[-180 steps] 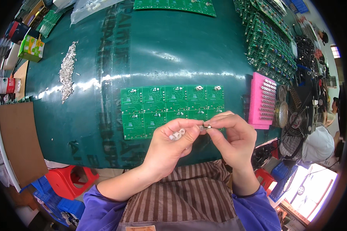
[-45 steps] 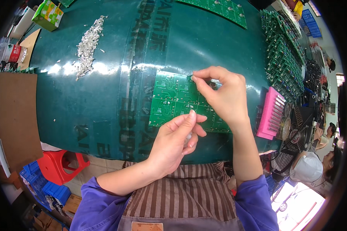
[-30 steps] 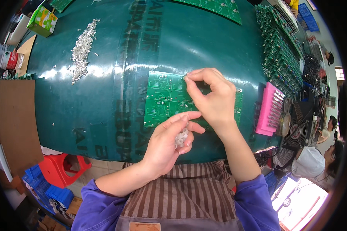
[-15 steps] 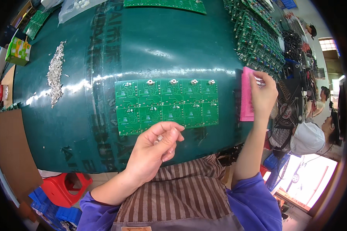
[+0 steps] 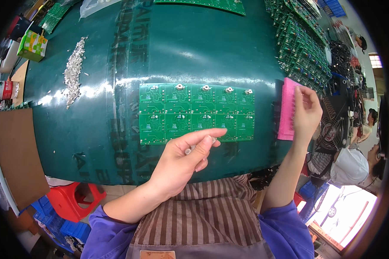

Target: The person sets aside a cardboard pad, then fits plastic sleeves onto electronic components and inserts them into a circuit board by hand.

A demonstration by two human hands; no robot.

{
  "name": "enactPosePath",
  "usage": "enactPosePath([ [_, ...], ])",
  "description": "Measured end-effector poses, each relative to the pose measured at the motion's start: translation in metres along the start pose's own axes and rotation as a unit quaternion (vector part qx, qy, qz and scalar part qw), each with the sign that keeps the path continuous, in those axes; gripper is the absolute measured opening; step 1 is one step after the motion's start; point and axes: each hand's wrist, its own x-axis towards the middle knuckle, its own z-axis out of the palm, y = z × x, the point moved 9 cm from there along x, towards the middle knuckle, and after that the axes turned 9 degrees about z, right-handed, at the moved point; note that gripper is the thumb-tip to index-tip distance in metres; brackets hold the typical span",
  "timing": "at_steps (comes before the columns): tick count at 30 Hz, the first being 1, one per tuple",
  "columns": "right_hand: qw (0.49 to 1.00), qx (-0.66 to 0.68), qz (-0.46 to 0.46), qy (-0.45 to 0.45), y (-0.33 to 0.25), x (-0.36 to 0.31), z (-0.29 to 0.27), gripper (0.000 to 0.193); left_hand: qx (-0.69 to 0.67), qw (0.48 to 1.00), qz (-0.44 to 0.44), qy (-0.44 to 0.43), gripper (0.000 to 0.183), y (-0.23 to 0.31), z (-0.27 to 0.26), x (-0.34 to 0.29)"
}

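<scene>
A green panel of circuit boards (image 5: 177, 106) lies flat on the table in front of me. Several small silvery round parts (image 5: 180, 87) stand along its far edge. My left hand (image 5: 179, 162) hovers over the near edge of the panel, its fingers curled round small white pieces (image 5: 188, 151) that partly show between thumb and fingers. To the right, my right hand (image 5: 308, 114) reaches to the pink foam block (image 5: 286, 116), thumb and fingertips pinched at its right side, where a row of small parts shows. Whatever those fingertips grip is too small to make out.
A heap of small silvery parts (image 5: 74, 71) lies on the green table mat (image 5: 212, 47) at left. Stacked populated circuit boards (image 5: 298, 47) fill the far right. Another green panel (image 5: 212, 4) lies at the far edge. A fan (image 5: 328, 129) stands beyond my right hand; a red stool (image 5: 73, 203) is below left.
The whole view has shifted, so the table things appear farther right. My left hand has come farther right over the panel's near edge. My right hand stays at the pink foam.
</scene>
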Motion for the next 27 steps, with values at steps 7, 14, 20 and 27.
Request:
enactPosePath([
  [7,0.817,0.371,0.13,-0.423,-0.084,-0.12,0.078,0.009,-0.053,0.998,0.012,0.023,0.025,0.003,0.001,0.0],
  [14,0.775,0.383,0.157,-0.478,-0.084,-0.133,0.093,0.01,-0.108,0.994,0.031,0.017,0.011,0.002,-0.006,-0.004],
  [20,0.83,0.347,0.052,-0.434,-0.099,-0.136,0.094,0.008,-0.091,0.995,0.029,0.037,0.011,0.011,-0.014,-0.008],
  [27,0.868,0.169,-0.105,-0.456,-0.14,-0.131,0.131,0.007,-0.118,0.984,0.067,0.114,0.019,0.02,-0.045,-0.017],
])
